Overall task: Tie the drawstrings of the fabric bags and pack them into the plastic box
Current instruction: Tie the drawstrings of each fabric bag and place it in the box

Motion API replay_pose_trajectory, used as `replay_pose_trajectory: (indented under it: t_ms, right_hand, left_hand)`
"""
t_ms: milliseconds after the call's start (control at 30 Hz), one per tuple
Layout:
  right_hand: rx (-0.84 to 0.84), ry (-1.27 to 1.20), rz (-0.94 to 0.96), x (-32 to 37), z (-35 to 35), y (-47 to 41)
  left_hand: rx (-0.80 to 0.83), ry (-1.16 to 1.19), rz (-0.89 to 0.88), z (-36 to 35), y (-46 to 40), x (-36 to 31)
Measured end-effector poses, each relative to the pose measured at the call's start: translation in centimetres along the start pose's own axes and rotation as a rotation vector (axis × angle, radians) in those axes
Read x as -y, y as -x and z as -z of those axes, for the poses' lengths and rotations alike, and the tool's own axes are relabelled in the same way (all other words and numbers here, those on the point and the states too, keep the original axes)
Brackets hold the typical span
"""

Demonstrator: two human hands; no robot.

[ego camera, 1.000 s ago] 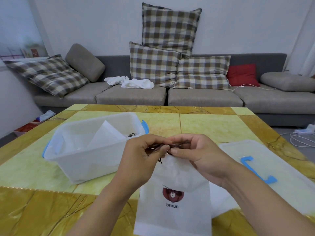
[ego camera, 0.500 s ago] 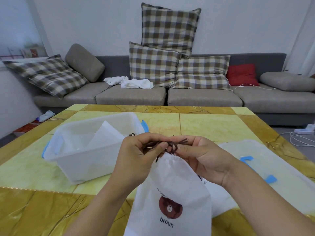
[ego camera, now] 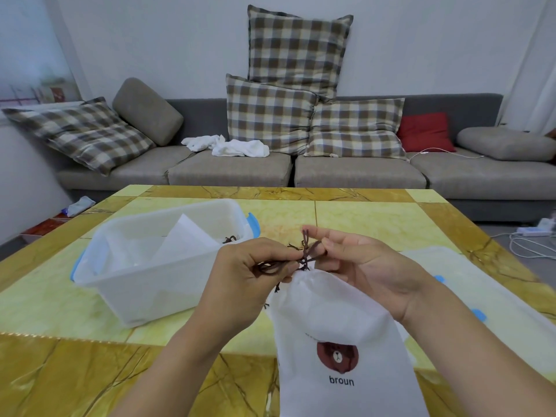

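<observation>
Currently mid-knot: dark brown drawstring cord [ego camera: 305,254] runs 9-to-1 o'clock above white fabric bag [ego camera: 340,341]. Left hand [ego camera: 249,275] pinching one end, right hand [ego camera: 361,266] the other. Translucent plastic box [ego camera: 150,284] at 9 o'clock, nearer left hand.

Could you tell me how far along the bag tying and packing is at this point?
Done, it seems: one white bag already lies in the plastic box, its cord ends showing. In hand: the left hand and right hand pinch the dark drawstrings above the cinched bear-print bag, mid-knot. Left: finishing the knot and packing that bag. The lid lies beside it.
</observation>
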State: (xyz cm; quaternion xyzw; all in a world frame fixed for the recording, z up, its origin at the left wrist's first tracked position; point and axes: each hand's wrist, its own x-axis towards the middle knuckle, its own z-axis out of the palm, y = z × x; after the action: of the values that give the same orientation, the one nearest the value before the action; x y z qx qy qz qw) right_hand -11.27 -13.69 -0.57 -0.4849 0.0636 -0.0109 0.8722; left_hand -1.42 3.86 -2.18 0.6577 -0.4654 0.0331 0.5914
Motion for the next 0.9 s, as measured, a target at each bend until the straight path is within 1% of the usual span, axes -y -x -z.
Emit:
replay_pose_trajectory:
  t_ms: [67, 100, 133, 200, 267, 300, 367, 500, 567, 667, 733, 833, 900]
  right_hand:
    - [0.01, -0.11, -0.012, 0.1, 0.1, 0.0]
    - [0.0, -0.089, -0.031, 0.3, 0.1, 0.0]
    - [-0.024, -0.01, -0.056, 0.5, 0.0, 0.1]
    - [-0.065, 0.236, -0.115, 0.7, -0.3, 0.2]
    - [-0.046, 0.438, -0.14, 0.6, -0.6, 0.3]
    - [-0.016, 0.521, -0.118, 0.4, -0.5, 0.2]
    - [0.033, 0.7, -0.029, 0.4, -0.7, 0.4]
    - [-0.024, 0.982, 0.186, 0.6, -0.5, 0.4]
    - [-0.064, 1.123, 0.285, 0.3, -0.5, 0.2]
    - [-0.143, 1.322, 0.498, -0.3, -0.5, -0.2]
    - [-0.133, 1.418, 0.603, -0.7, -0.6, -0.2]
    - [-0.069, 1.501, 0.638, -1.3, -0.7, -0.5]
    - [-0.069, 1.435, 0.604, -1.5, -0.6, -0.6]
  left_hand:
    - [-0.023, -0.001, -0.013, 0.0, -0.1, 0.1]
    - [-0.034, 0.0, -0.016, 0.0, -0.1, 0.2]
    - [-0.037, 0.003, -0.015, -0.1, 0.0, 0.2]
    - [-0.005, 0.01, -0.01, -0.3, 0.1, 0.1]
    - [0.033, 0.025, -0.002, -0.6, 0.3, -0.1]
    - [0.04, 0.035, 0.006, -0.7, 0.3, -0.2]
    - [0.069, 0.072, 0.072, -0.5, 0.4, -0.1]
    - [0.146, 0.152, 0.299, -0.1, 0.3, 0.1]
    - [0.125, 0.227, 0.389, -0.2, 0.2, 0.0]
    - [0.062, 0.322, 0.479, -0.2, 0.0, -0.2]
    - [0.035, 0.371, 0.515, 0.0, -0.1, -0.1]
    - [0.037, 0.369, 0.506, 0.4, -0.2, 0.0]
    - [0.048, 0.388, 0.483, 0.9, -0.2, 0.0]
